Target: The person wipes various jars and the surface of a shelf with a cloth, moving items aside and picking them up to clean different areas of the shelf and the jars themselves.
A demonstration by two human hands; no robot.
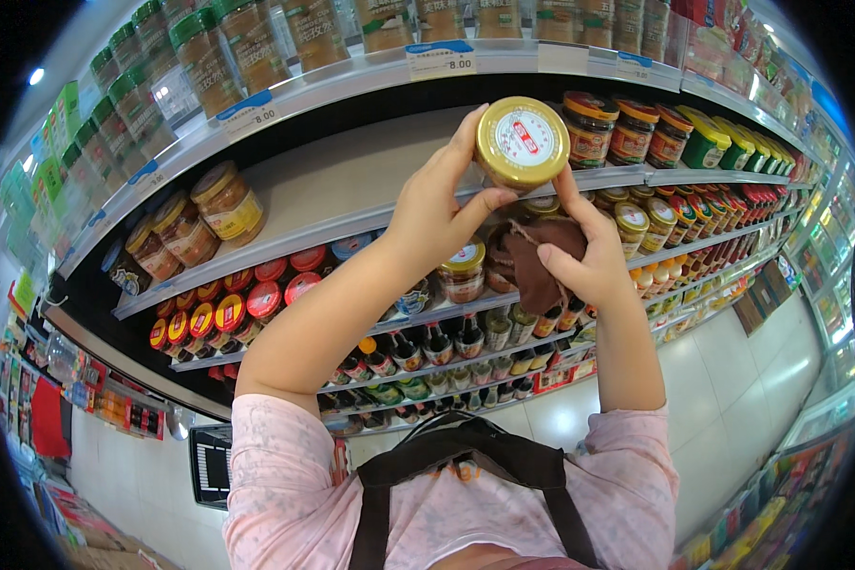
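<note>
A glass jar with a gold metal lid is held up between both hands, in front of the upper shelf. My left hand grips its left side, thumb below the lid. My right hand touches the jar's lower right side with its fingers and pinches a brown cloth that hangs beneath the jar. Right of the held jar stand jars with orange-red lids. Several jars of brown contents stand at the shelf's left end.
Seasoning shakers with green caps line the shelf above, whose front edge bears price tags. Lower shelves hold red-lidded jars and dark sauce bottles. A black basket is on the tiled floor at left.
</note>
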